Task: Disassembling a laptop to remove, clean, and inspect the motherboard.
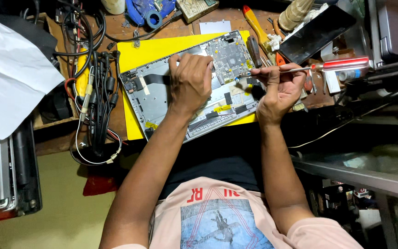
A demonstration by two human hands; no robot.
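**benchrat:** Two hands on it right now. The opened silver laptop base with its bare green circuit board (194,85) is lying on a yellow sheet (162,48) on the cluttered wooden workbench (171,30). The left hand (190,80) is pressed flat-ish on the middle of the chassis, fingers curled down on the metal, pinning it rather than gripping anything. The right hand (277,90) is closed around the thin steel shaft of a red-handled screwdriver (318,68), tip sitting at the right edge of the board.

**solderjoe:** So, judging by that, it's the screw-working stage near the board's edge?

**benchrat:** Looks like it to me. I'd say the next bit needs the tip seated square and the base held still. Can't make out the screw itself, too small.
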